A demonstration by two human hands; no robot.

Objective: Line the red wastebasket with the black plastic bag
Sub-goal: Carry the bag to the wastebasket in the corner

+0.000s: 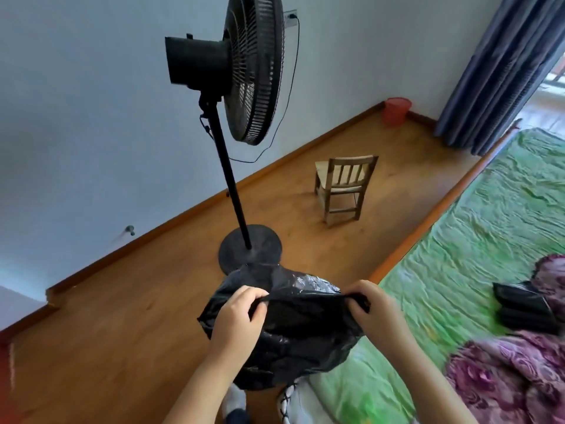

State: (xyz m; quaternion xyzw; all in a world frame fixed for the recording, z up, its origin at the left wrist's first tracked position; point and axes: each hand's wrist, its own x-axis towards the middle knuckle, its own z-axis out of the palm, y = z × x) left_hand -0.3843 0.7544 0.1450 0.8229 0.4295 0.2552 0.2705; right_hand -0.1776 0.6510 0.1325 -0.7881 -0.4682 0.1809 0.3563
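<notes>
Between the bed point(477, 228) and the wooden floor point(122, 316), low in the head view, both hands hold the black plastic bag point(293, 328) in the air. The left hand point(237, 316) has its grip clamped on the bag's upper edge at one side, and the right hand point(371, 307) has its grip clamped on the same edge at the other side, so the rim is stretched between them and the rest of the bag hangs crumpled below. The red wastebasket point(396, 111) stands well apart, in the far corner against the wall beside the blue curtain point(495, 65). A black standing fan point(244, 71) and a small wooden chair point(344, 185) stand on the floor between bag and wastebasket.
</notes>
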